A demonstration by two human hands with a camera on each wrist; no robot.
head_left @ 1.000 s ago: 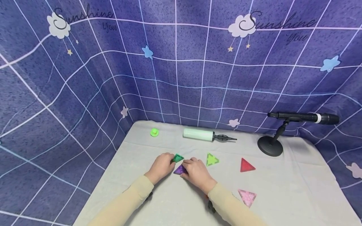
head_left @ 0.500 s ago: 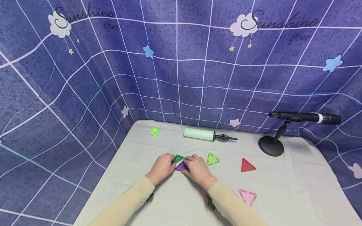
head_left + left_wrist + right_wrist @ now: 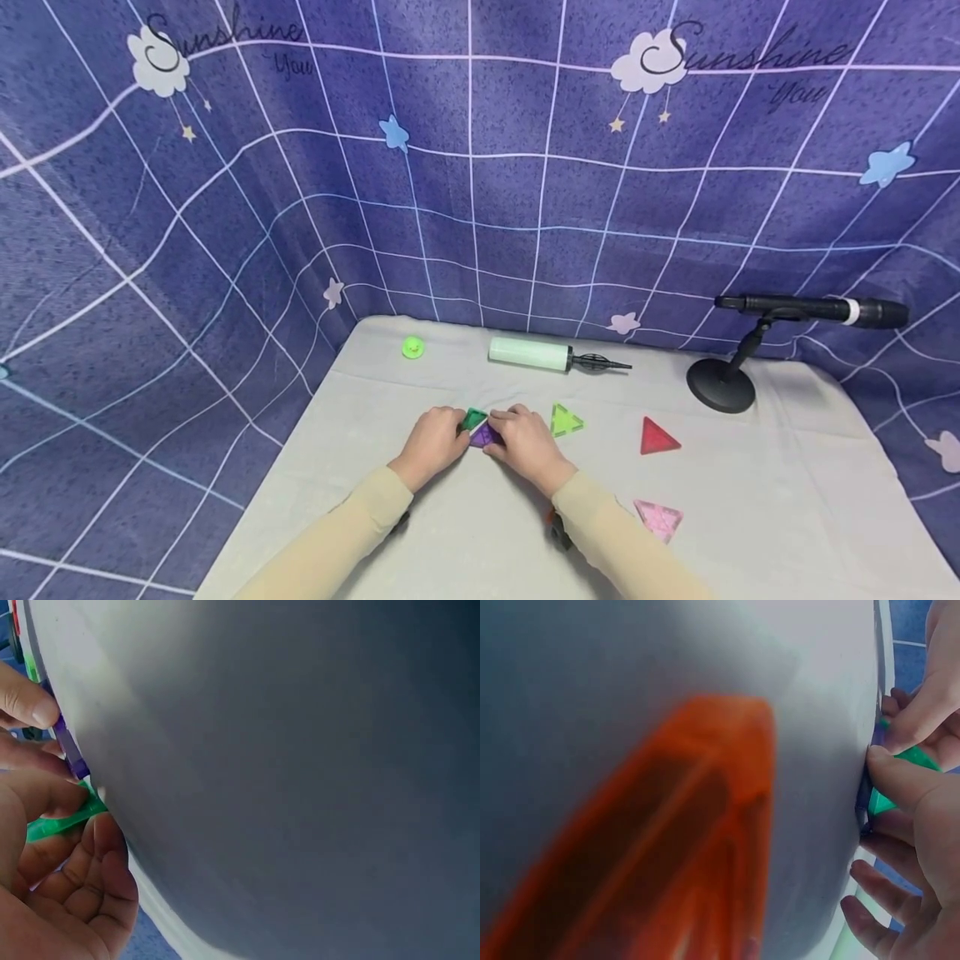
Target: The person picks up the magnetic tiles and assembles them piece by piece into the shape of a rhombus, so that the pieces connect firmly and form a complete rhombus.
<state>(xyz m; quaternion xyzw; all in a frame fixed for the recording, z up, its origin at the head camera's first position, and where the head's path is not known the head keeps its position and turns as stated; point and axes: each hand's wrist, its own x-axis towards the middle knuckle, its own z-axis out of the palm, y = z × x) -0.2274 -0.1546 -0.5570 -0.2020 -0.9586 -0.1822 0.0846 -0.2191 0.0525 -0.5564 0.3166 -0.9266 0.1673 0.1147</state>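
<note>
Head view showed a person's left grip (image 3: pixel 431 446) and right grip (image 3: pixel 531 450) facing each other over a cloth-covered counter (image 3: pixel 472 533), each pinching a triangular tile. The left grip held a dark green triangle (image 3: pixel 475 417) at its right side; the right grip held a purple triangle (image 3: pixel 482 437) at its left side. Both tiles sat close together between the grips, a pale strip showing between them from above; whether their edges touched could not be told. A lime triangle (image 3: pixel 566 421) lay just right of the right grip, a red triangle (image 3: pixel 658 437) farther right, and a pink triangle (image 3: pixel 660 520) to the right and nearer the person. Right wrist view showed a blurred orange piece (image 3: pixel 739 742), nearer the person than the right grip. Beyond the grips lay a pale green pump (image 3: pixel 528 353), with a small green toy (image 3: pixel 412 347) beyond the left grip. Well to the right of the right grip stood a black microphone (image 3: pixel 810 308).
</note>
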